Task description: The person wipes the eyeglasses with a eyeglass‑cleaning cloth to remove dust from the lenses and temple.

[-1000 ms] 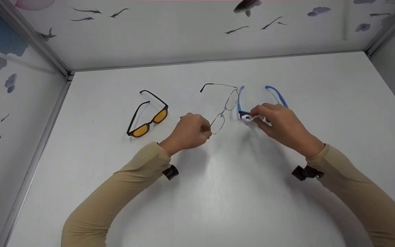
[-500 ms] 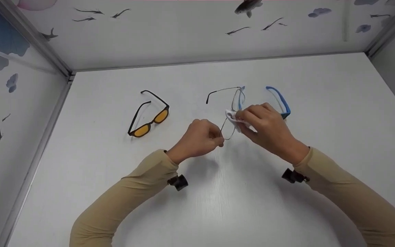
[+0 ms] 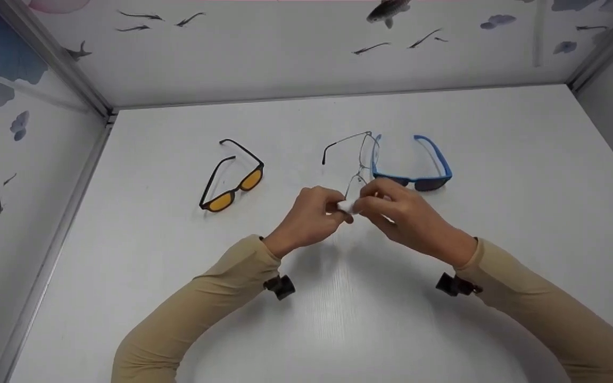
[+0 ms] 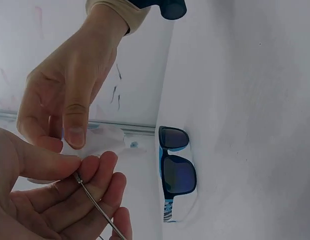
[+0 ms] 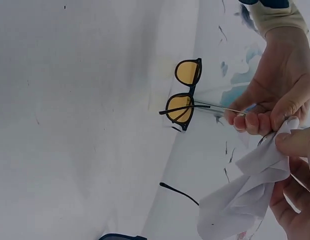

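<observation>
My left hand pinches thin wire-rimmed glasses at the near end of the frame, by the hinge. One dark-tipped temple reaches away to the far left in the head view. My right hand pinches a white cloth between thumb and fingers, pressing it on the near lens close to my left fingertips. In the right wrist view the cloth hangs in folds over that part of the glasses and hides most of the lens.
Black-framed glasses with orange lenses lie on the white table at the left, temples unfolded. Blue sunglasses with dark lenses lie just behind my right hand, overlapped by the wire glasses in the head view. Printed panels wall the table.
My right hand has brought the cloth leftward from beside the blue sunglasses onto the wire glasses' near lens. My left hand has shifted slightly right and nearer, holding the glasses.
</observation>
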A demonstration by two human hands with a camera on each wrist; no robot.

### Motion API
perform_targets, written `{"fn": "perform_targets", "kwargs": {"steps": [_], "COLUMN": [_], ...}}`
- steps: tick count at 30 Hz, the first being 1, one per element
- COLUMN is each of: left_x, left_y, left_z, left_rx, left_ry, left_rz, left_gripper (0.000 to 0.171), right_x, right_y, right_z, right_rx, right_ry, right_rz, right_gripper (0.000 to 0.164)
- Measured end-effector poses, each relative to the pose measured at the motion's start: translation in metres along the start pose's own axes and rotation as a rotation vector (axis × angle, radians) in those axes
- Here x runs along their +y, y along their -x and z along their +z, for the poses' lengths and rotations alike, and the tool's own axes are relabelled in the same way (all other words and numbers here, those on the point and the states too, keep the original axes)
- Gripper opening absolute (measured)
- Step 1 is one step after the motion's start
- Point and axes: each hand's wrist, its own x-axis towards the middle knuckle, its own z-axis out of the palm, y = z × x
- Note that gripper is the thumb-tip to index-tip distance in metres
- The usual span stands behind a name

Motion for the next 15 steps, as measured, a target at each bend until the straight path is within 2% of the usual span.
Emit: {"fn": "perform_targets", "kwargs": {"steps": [4, 7, 9, 12, 15], "left_x": [-0.002, -0.002, -0.001, -0.003, -0.006], "left_y": [0.001, 0.001, 0.001, 0.0, -0.001], "left_z": [-0.001, 0.0, 0.0, 0.0, 0.0], "left_rx": [-0.006, -0.014, -0.016, -0.005, 0.01], "left_ry": [-0.003, -0.005, 0.0, 0.027, 0.051], "left_rz": [-0.001, -0.006, -0.002, 0.006, 0.019], "left_gripper": [0.015, 0.016, 0.016, 0.016, 0.017], "right_x": [0.004, 0.008, 0.006, 0.0, -0.005], "right_y": [-0.002, -0.007, -0.01, -0.012, -0.009], "right_z": [-0.002, -0.002, -0.001, 0.003, 0.006], "right_rx": [0.002, 0.044, 0.073, 0.088, 0.051], "right_ry": [0.102, 0.171, 0.174, 0.138, 0.1], "right_rz": [0.084, 0.146, 0.165, 0.14, 0.066], "right_gripper": [0.02, 0.017, 0.018, 0.022, 0.026]}}
